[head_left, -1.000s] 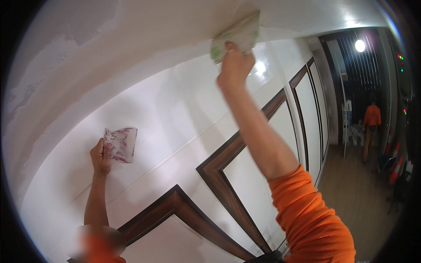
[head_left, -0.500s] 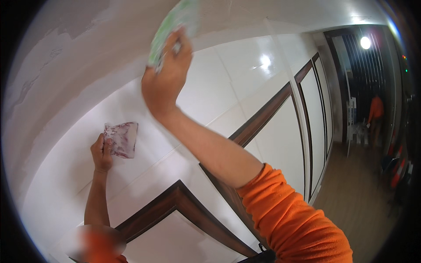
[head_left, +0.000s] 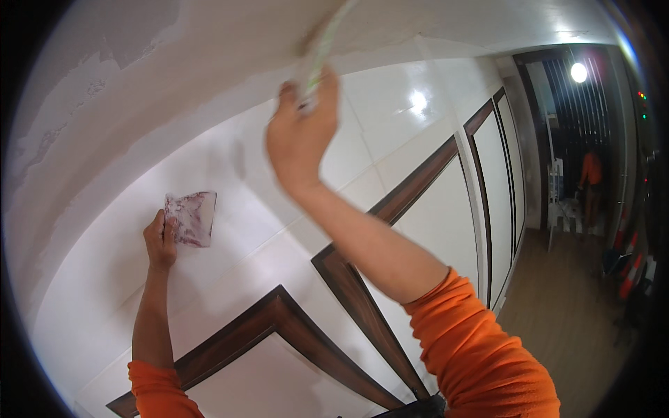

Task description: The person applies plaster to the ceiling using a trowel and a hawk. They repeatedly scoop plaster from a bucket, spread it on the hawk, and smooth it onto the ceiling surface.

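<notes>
Both the left hand (head_left: 160, 242) and the right hand (head_left: 303, 143) are raised, each closed on a flat tool. The left grips the left edge of a roughly square plate (head_left: 193, 219), its pale face smeared with dark purplish red, held up in front of the white wall (head_left: 258, 150) and below the curved line where that wall meets the ceiling (head_left: 237, 49). The right hand, higher, grips the lower end of a whitish and green scraper (head_left: 323, 56). This scraper is seen nearly edge-on and blurred, slanting up to the right against the ceiling; whether it touches the surface I cannot tell. Orange sleeves (head_left: 481, 341) stop short of both bare forearms.

Toward the ceiling's left side, a rough, ragged-edged patch (head_left: 132, 45) stands out from the smoother finish. Dark brown wood trim (head_left: 279, 313) frames panels along the lower part of the wall, with more frames receding to the right. Beyond the wall's far end, a bright round lamp (head_left: 578, 72) shines before dark vertical slats (head_left: 592, 115). Under it stands another person (head_left: 591, 169) in an orange top, near the far edge of the floor (head_left: 557, 299). Red-and-white cones (head_left: 629, 273) stand at the floor's right edge.
</notes>
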A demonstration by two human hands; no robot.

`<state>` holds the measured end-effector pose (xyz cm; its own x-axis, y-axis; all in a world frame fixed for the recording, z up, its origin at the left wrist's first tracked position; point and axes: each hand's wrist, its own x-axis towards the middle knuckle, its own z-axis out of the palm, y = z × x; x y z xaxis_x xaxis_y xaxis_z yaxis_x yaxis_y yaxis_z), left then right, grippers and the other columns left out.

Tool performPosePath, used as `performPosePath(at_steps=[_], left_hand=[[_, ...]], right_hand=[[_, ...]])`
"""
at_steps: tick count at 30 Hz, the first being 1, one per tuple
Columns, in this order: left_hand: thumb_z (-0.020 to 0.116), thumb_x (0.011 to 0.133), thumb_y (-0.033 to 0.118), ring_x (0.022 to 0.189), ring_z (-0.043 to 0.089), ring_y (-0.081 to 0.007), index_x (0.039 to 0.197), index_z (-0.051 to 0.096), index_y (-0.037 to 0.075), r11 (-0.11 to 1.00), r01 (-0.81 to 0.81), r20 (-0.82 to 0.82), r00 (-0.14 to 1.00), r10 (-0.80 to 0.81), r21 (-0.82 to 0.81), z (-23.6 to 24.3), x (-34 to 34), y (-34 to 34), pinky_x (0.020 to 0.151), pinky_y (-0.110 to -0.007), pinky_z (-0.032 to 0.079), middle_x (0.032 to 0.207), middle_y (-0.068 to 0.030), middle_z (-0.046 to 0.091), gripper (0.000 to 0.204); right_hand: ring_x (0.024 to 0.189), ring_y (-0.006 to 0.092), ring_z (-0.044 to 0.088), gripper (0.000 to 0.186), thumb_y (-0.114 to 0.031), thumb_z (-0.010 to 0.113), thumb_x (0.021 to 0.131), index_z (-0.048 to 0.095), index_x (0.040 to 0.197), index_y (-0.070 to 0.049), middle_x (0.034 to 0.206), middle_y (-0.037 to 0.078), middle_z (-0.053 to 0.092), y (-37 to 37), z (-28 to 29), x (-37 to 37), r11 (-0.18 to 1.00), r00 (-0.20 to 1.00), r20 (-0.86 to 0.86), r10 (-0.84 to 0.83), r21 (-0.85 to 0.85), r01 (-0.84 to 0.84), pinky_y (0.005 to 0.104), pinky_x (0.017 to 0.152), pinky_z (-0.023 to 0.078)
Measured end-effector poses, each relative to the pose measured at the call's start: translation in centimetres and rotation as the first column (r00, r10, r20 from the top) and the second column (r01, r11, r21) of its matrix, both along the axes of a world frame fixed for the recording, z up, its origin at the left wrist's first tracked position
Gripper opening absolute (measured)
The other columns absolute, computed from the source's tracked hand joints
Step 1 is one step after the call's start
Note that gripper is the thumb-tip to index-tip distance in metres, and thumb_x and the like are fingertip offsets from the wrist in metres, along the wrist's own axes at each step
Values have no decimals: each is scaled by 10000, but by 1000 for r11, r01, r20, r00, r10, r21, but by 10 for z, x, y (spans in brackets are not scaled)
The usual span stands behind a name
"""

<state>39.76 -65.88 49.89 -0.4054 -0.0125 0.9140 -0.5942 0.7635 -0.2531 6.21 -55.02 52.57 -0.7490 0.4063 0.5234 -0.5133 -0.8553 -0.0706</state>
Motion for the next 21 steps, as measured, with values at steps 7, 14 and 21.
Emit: performPosePath(at_steps=[7, 14, 21], left_hand=[[552, 990, 201, 617, 427, -121, 1002, 579, -85, 991, -75, -144, 985, 91, 108, 0, 9, -7, 567, -298, 387, 656, -42, 496, 287], [530, 1007, 168, 983, 604, -155, 1297, 554, -76, 765, 523, -616, 758, -215, 376, -146, -120, 69, 888, -294, 483, 1122, -111, 660, 380], [591, 971, 134, 1039, 665, -223, 1308, 515, -8, -238, 923, -953, 294, -70, 302, -249, -250, 181, 861, -409, 590, 1197, -105, 632, 374]], right_hand=[[948, 158, 617, 345, -172, 727, 892, 611, 1140, 38, 1057, 79, 663, 39, -114, -5, 544, 545, -69, 835, 246, -802, 310, 833, 488], [983, 166, 612, 371, -161, 745, 870, 617, 1157, 36, 1086, 104, 661, 100, -242, -59, 541, 625, 149, 766, 374, -753, 312, 881, 486], [938, 120, 603, 311, -146, 747, 884, 661, 1118, 38, 1054, 86, 680, 176, -312, -91, 585, 937, 77, 342, 763, -276, 260, 796, 478]])
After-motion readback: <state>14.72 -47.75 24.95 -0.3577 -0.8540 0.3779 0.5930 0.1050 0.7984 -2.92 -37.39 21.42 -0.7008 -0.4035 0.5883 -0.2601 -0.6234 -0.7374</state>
